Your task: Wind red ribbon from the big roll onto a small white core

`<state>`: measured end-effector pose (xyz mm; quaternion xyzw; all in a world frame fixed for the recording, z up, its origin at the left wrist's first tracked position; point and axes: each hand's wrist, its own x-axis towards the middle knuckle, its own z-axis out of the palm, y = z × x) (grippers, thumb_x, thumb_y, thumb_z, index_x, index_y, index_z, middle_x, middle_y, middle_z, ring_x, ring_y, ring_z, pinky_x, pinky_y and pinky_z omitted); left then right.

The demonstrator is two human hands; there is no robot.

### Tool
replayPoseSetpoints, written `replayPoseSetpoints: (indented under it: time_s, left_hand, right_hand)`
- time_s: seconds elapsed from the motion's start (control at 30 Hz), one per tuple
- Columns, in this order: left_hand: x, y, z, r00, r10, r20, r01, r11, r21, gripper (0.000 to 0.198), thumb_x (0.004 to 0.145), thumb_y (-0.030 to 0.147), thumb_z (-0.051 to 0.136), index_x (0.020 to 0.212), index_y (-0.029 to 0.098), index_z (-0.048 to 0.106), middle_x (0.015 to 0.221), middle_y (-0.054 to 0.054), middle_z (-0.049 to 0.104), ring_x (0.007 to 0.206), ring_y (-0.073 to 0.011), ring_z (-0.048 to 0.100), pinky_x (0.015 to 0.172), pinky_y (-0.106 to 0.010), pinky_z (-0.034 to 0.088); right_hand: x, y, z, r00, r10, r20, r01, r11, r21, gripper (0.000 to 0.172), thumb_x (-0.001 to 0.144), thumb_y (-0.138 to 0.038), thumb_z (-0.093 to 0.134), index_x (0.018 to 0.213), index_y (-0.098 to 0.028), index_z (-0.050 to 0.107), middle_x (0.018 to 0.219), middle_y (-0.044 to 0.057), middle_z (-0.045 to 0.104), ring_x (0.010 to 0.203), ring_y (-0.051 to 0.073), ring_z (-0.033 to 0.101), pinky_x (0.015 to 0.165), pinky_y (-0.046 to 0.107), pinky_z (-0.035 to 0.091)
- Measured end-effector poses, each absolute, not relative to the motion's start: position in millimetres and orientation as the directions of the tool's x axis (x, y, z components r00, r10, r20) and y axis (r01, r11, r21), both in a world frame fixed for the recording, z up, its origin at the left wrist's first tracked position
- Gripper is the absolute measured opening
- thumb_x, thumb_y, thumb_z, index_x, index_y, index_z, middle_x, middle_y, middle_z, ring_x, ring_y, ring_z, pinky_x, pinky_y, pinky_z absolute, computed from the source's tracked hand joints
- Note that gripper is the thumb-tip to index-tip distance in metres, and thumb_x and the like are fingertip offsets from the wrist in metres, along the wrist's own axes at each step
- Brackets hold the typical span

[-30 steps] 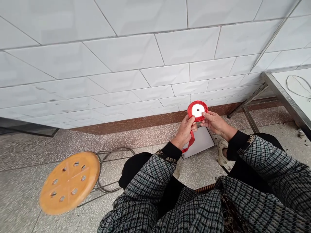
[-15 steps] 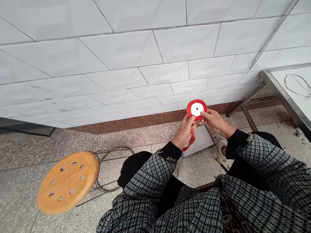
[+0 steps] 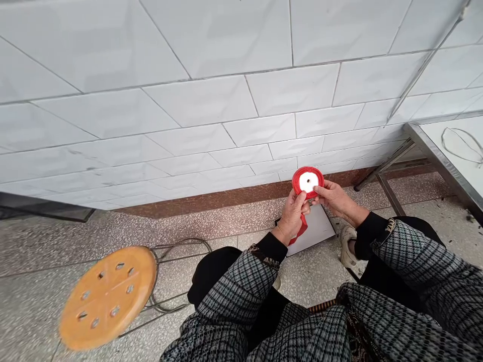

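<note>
Between my two hands is a roll of red ribbon with a white centre and a small hole, its flat face turned up toward me. My left hand pinches the roll's lower left edge, thumb on top. A loose red tail of ribbon hangs below that hand. On the lower right, my right hand grips the roll with its thumb on the white centre. The fingers under the roll are partly hidden. Beneath the hands, a flat white panel with a dark edge lies on the floor.
A round orange stool seat with holes and metal legs lies tipped over on the left. At the right stands a metal-framed table with a loop of thin wire on it. A white tiled wall rises in front.
The whole view has shifted slightly, so everything sits a little lower in the picture. Both hands keep the same grip on the ribbon roll.
</note>
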<state>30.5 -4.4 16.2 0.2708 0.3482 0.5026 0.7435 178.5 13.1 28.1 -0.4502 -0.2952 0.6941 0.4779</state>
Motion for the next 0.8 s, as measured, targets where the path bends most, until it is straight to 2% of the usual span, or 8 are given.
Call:
replayPoseSetpoints:
  time_s: [0.1,0.23,0.37,0.47,0.63,0.8]
  left_hand:
    - [26,-3,16,0.3,0.924,-0.238,-0.553,0.372,0.746,0.044,0.074,0.044,0.084,0.093,0.019,0.053,0.058,0.011,0.041,0.044,-0.002,0.025,0.05,-0.022,0.018]
    - [15,0,18,0.451,0.862,-0.232,-0.54,0.47,0.698,0.028,0.073,0.028,0.076,0.093,0.016,0.059,0.059,0.009,0.04,0.047,-0.0043,0.03,0.052,-0.024,0.021]
    - [7,3,21,0.451,0.842,-0.297,-0.464,0.506,0.727,0.035,0.072,0.019,0.074,0.106,0.015,0.065,0.062,0.008,0.045,0.047,-0.0037,0.027,0.052,-0.025,0.016]
    - [5,4,23,0.433,0.843,-0.32,-0.441,0.508,0.74,0.036,0.07,0.015,0.078,0.104,0.015,0.065,0.067,0.006,0.051,0.05,-0.0034,0.032,0.053,-0.024,0.02]
    - [0,6,23,0.471,0.795,-0.383,-0.352,0.567,0.744,0.034,0.07,0.013,0.077,0.101,0.014,0.064,0.061,0.008,0.046,0.046,-0.0019,0.025,0.05,-0.024,0.014]
    - [-5,8,21,0.481,0.767,-0.425,-0.299,0.599,0.743,0.037,0.07,0.014,0.078,0.105,0.013,0.065,0.059,0.008,0.046,0.045,-0.002,0.027,0.05,-0.023,0.014]
  right_hand:
    - [182,16,29,-0.145,0.932,-0.333,-0.387,-0.363,-0.847,0.049,0.056,-0.041,0.097,0.087,-0.014,0.069,0.061,-0.003,0.067,0.049,0.009,0.059,0.056,0.026,0.06]
    - [192,20,36,-0.185,0.928,-0.322,-0.359,-0.369,-0.857,0.048,0.057,-0.039,0.097,0.086,-0.014,0.069,0.062,-0.004,0.067,0.048,0.008,0.057,0.057,0.026,0.06]
    - [208,26,43,-0.239,0.909,-0.343,-0.283,-0.403,-0.87,0.045,0.059,-0.038,0.097,0.086,-0.013,0.07,0.062,-0.002,0.067,0.049,0.009,0.059,0.057,0.027,0.061]
    - [217,28,46,-0.269,0.892,-0.362,-0.178,-0.416,-0.892,0.039,0.064,-0.034,0.094,0.088,-0.013,0.07,0.065,0.0,0.068,0.05,0.009,0.059,0.057,0.026,0.061]
    - [227,30,50,-0.354,0.863,-0.361,-0.01,-0.39,-0.921,0.026,0.073,-0.025,0.087,0.092,-0.016,0.073,0.069,-0.001,0.068,0.052,0.008,0.058,0.056,0.025,0.06]
    - [238,34,56,-0.38,0.843,-0.38,0.113,-0.366,-0.924,0.024,0.075,-0.024,0.085,0.096,-0.018,0.077,0.078,0.001,0.072,0.053,0.007,0.057,0.057,0.024,0.061]
